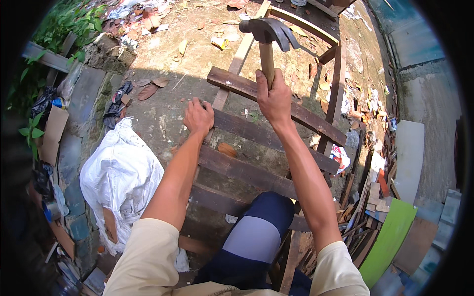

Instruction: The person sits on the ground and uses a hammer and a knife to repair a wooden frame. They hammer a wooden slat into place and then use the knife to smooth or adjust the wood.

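Note:
My right hand (274, 98) is wrapped round the wooden handle of a claw hammer (267, 30). The hammer is raised, its dark metal head up over the far part of a wooden frame of dark slats (247, 170). My left hand (199, 116) is closed at the left end of one slat (247, 129), over the frame's long side rail. Its fingertips are curled, and whatever they pinch is too small or hidden to name. Another slat (237, 85) lies farther off, across both rails. My knee (254, 232) is over the near slats.
A white sack (121, 172) stands left of the frame, beside a low block wall (84, 103). Wood scraps (363, 232) and a green board (390, 241) are piled at the right, along a grey wall (429, 98). Dry leaves (148, 90) and litter lie on the ground.

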Tool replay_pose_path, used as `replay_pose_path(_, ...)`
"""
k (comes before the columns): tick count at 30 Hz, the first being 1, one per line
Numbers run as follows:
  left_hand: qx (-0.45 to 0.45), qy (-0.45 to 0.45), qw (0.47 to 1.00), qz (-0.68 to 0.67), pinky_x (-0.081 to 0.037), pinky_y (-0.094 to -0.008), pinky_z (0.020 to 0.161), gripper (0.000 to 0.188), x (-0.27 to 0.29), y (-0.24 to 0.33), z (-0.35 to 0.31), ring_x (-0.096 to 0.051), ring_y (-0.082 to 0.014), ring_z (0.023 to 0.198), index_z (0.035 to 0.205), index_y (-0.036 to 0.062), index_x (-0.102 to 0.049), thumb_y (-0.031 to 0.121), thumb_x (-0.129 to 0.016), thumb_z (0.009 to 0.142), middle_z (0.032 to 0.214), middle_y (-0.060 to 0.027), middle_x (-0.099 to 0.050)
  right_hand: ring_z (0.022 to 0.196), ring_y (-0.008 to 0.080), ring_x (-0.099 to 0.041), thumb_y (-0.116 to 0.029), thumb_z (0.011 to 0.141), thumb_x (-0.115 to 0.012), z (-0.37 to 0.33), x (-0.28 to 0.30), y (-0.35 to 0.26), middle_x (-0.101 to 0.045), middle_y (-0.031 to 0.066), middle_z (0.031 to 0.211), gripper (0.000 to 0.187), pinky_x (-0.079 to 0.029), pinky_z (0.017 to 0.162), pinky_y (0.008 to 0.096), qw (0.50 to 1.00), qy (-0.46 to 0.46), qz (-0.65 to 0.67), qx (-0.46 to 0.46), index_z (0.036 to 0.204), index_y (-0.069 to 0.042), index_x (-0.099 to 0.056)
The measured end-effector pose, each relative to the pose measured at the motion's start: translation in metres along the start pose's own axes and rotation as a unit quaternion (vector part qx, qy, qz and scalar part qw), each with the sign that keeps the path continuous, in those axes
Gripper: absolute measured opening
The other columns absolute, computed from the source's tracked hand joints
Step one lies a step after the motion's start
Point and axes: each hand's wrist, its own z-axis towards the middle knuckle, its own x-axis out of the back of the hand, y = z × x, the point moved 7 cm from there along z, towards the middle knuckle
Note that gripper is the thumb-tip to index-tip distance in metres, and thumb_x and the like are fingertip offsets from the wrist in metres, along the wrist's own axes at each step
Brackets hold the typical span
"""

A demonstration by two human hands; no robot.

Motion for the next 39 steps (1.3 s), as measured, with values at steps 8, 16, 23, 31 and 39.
replay_pose_path(8, -0.008, -0.031, 0.999, 0.01, -0.051, -0.0571, 0.089, 0.036, -0.006, -0.001, 0.004, -0.062, -0.0399, 0.11, 0.114, 0.007, -0.061, 0.037, -0.052, 0.097, 0.116, -0.0169, -0.061, 0.084, 0.0513, -0.068, -0.038, 0.101, -0.054, -0.001, -0.076, 0.081, -0.068, 0.0332, 0.087, 0.048, -0.052, 0.077, 0.0579, 0.943, -0.245, -0.153, -0.165, 0.11, 0.01, -0.059)
replay_pose_path(16, -0.033, -0.025, 0.999, -0.003, -0.051, -0.0565, 0.087, 0.036, -0.012, 0.008, 0.003, -0.062, -0.0405, 0.109, 0.112, 0.0066, -0.063, 0.037, -0.052, 0.096, 0.114, -0.0174, -0.062, 0.059, 0.0502, -0.064, -0.028, 0.1, -0.061, -0.025, -0.036, 0.067, -0.063, 0.0297, 0.065, 0.032, -0.051, 0.055, 0.0517, 0.999, -0.017, -0.036, -0.03, 0.095, 0.002, -0.053)
replay_pose_path(23, -0.021, -0.013, 1.0, 0.017, -0.05, -0.0544, 0.092, 0.039, -0.005, 0.004, 0.007, -0.063, -0.0404, 0.109, 0.113, 0.007, -0.065, 0.04, -0.052, 0.096, 0.116, -0.0185, -0.064, 0.075, 0.0494, -0.066, -0.042, 0.101, -0.059, -0.074, 0.01, 0.106, -0.065, 0.0309, 0.076, 0.046, -0.048, 0.07, 0.0551, 0.951, -0.136, -0.175, -0.217, 0.097, 0.004, -0.061)
replay_pose_path(31, -0.025, -0.014, 0.998, 0.048, -0.05, -0.0527, 0.094, 0.043, -0.008, 0.006, 0.007, -0.064, -0.0399, 0.111, 0.117, 0.0095, -0.067, 0.042, -0.05, 0.095, 0.12, -0.0179, -0.065, 0.059, 0.0314, -0.064, -0.043, 0.102, -0.057, -0.166, 0.213, 0.165, -0.064, 0.018, 0.066, 0.048, -0.047, 0.059, 0.0457, 0.922, 0.18, -0.181, -0.291, 0.088, 0.003, -0.064)
replay_pose_path(39, -0.013, -0.033, 0.998, 0.049, -0.049, -0.0537, 0.097, 0.046, -0.012, 0.008, 0.009, -0.063, -0.0395, 0.115, 0.12, 0.0116, -0.067, 0.045, -0.049, 0.094, 0.124, -0.0166, -0.066, 0.092, 0.0457, -0.071, -0.048, 0.1, -0.053, -0.209, 0.273, 0.258, -0.07, 0.0324, 0.092, 0.058, -0.052, 0.084, 0.0525, 0.858, 0.039, -0.322, -0.398, 0.101, 0.008, -0.067)
